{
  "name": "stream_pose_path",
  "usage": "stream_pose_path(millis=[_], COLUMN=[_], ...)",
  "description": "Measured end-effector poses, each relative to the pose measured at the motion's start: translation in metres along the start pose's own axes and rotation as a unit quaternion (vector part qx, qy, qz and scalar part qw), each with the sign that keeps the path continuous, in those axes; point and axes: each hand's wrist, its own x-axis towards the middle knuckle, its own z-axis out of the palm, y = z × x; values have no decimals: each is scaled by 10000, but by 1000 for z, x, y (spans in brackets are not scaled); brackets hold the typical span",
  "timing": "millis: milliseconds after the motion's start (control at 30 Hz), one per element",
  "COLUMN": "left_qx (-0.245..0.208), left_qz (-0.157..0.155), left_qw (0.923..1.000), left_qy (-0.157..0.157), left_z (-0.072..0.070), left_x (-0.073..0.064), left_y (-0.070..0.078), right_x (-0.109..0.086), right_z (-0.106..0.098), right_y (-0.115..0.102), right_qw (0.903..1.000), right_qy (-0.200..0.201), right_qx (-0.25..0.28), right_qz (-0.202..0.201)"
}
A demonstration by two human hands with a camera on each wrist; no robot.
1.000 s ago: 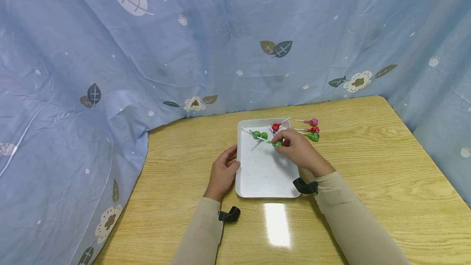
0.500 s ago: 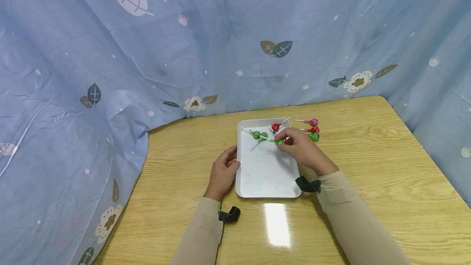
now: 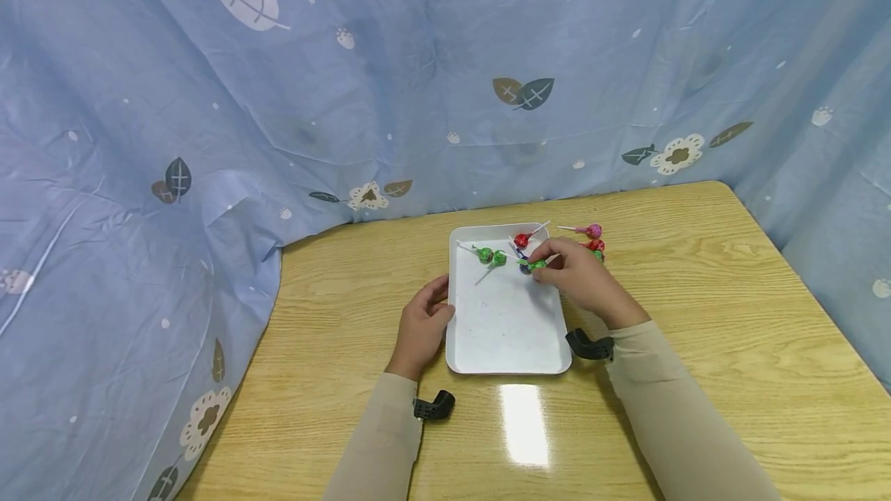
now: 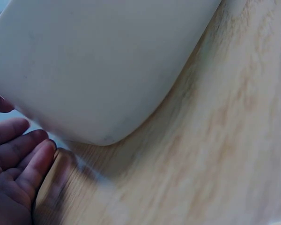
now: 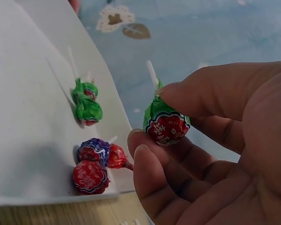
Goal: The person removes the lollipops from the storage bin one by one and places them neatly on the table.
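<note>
"Above the white tray (image 3: 504,339), what did you have hold of?"

"One green-wrapped lollipop (image 5: 167,129), pinched in my right hand (image 3: 581,277). My thumb and fingertips were closed on its wrapper, and its white stick (image 5: 151,72) poked out free."

"And the other hand?"

"My left hand (image 3: 421,323) rested at the tray's left edge, its fingers relaxed and slightly bent, with no lollipop in them."

"How far along was it?"

"Partway, I judged, because the sweets were split between two places. Five lay in the tray, toward its far end: a pair of green lollipops (image 5: 88,104) side by side, then a blue-purple lollipop (image 5: 94,150), a red-labelled lollipop (image 5: 90,177) and a red-wrapped lollipop (image 5: 116,154), bunched near the right side."

"Outside it?"

"Three lay on the wooden table (image 3: 696,277), just beside the tray's right edge: a pink lollipop (image 3: 594,230), a red lollipop (image 3: 597,244), and one green lollipop (image 3: 600,255) mostly hidden behind my hand."

"So what was unfinished?"

"Mine, at least. It was held over the tray's right part, not yet set down anywhere."
</note>
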Motion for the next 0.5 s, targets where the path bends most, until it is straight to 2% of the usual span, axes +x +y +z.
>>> stream_pose_path(millis=[200, 500], left_qx=[32, 79], left_qz=[46, -24], left_qw=[10000, 10000], left_qy=[-2, -19], left_z=[0, -1], left_x=[2, 1], left_y=[-4, -2], right_x=[0, 0], right_z=[-4, -14], right_y=[2, 4], right_qw=[9999, 10000], right_qy=[-13, 61], right_qx=[-1, -11], right_qz=[111, -3])
